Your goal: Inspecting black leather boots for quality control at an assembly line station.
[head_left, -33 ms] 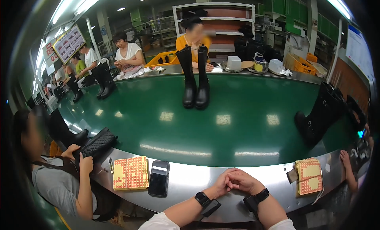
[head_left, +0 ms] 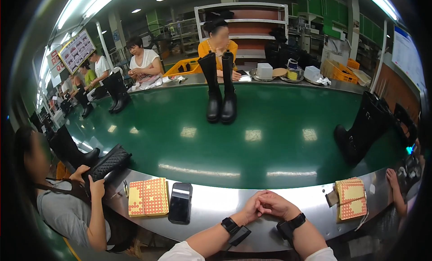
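My left hand [head_left: 253,207] and my right hand [head_left: 275,204] rest clasped together on the steel table edge [head_left: 216,202], fingers folded into each other. No object shows in them. Black straps with small boxes circle both wrists. Left of my hands lies a dark phone [head_left: 180,203], with a banded stack of yellow cards with red dots [head_left: 148,196] beside it. A second banded card stack [head_left: 351,199] lies to the right. Ahead, a pair of tall black boots [head_left: 221,88] stands upright on the green belt [head_left: 270,121].
Black buckled boots [head_left: 363,128] stand at the right. At the left a co-worker [head_left: 67,202] holds a quilted black boot [head_left: 110,162]. A person in yellow [head_left: 211,47] sits across the belt. Far left, other workers handle boots. Yellow crates [head_left: 183,67] and shelves [head_left: 243,29] stand behind.
The person in yellow has raised and turned the head toward the right. My clasped hands have not moved, and the boots stay in place.
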